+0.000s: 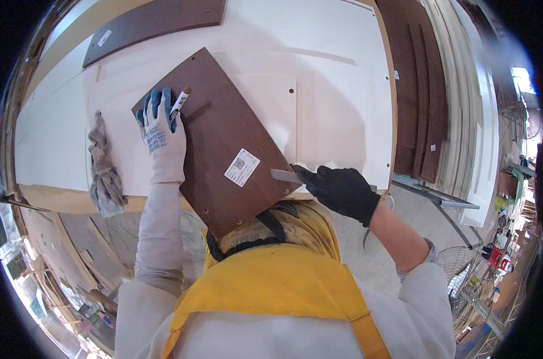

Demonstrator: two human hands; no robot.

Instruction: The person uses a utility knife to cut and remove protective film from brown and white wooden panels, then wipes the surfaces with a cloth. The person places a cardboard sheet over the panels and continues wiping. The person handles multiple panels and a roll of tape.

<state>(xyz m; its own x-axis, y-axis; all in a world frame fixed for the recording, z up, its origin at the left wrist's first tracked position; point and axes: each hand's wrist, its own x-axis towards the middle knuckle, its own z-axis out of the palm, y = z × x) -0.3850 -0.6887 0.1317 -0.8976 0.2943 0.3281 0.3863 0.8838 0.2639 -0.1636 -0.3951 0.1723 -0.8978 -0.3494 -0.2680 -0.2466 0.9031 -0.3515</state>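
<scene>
A dark brown wooden panel (pixel 235 121) lies slanted before me, its near end against my yellow apron (pixel 271 282). It bears a white printed label (pixel 242 167) and has small holes near its near and far ends. My left hand (pixel 159 128), in a white glove with blue fingertips, rests on the panel's left edge. A brown-tipped marker pen (pixel 180 104) is held between its thumb and forefinger. In a black glove, my right hand (pixel 339 190) holds a flat, thin metal tool (pixel 284 175), perhaps a scraper or file. The tool lies across the panel's right edge near the corner.
White boards (pixel 334 103) cover the bench beneath the panel. Another brown panel (pixel 159 27) lies at the far left, and a crumpled grey rag (pixel 104 170) nearer. Brown boards (pixel 417 98) are stacked at right, beyond a metal frame (pixel 451 204). A wire-caged fan (pixel 466 282) stands lower right.
</scene>
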